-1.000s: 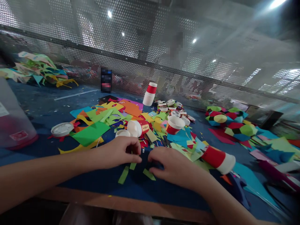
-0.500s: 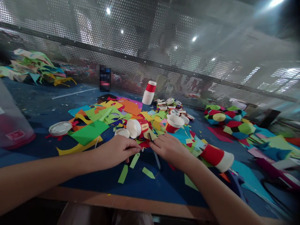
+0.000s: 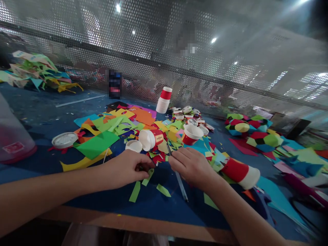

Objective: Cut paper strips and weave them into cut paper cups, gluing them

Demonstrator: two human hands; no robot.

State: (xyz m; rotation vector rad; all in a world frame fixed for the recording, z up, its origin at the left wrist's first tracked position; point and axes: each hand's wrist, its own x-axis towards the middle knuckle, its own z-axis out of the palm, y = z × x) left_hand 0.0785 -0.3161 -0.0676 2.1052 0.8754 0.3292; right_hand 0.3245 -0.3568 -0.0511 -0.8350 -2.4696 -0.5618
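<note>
My left hand (image 3: pixel 133 167) reaches in from the left, fingers curled and thumb tip at the upper end of a light green paper strip (image 3: pixel 148 177) that bears a small dark mark. My right hand (image 3: pixel 189 165) is closed around a slim pen (image 3: pixel 181 186), whose far end points up and left and whose near end sticks out below the fingers. Two more light green paper pieces, a left one (image 3: pixel 134 192) and a right one (image 3: pixel 163 190), lie in front of the hands. A red and white paper cup (image 3: pixel 151 140) rests on its side beyond them, beside a white lid (image 3: pixel 133 146).
Coloured paper scraps (image 3: pixel 115 124) cover the table's middle. A stack of cups (image 3: pixel 164 100) stands at the back. Another cup (image 3: pixel 192 134) is upright, and one lies (image 3: pixel 241 172) by my right forearm. Purple-handled scissors (image 3: pixel 304 189) appear far right. A translucent tub (image 3: pixel 14 133) stands left.
My right hand has shifted slightly right with the pen, which now shows more of its near end. My left thumb and fingers have come onto the marked green strip.
</note>
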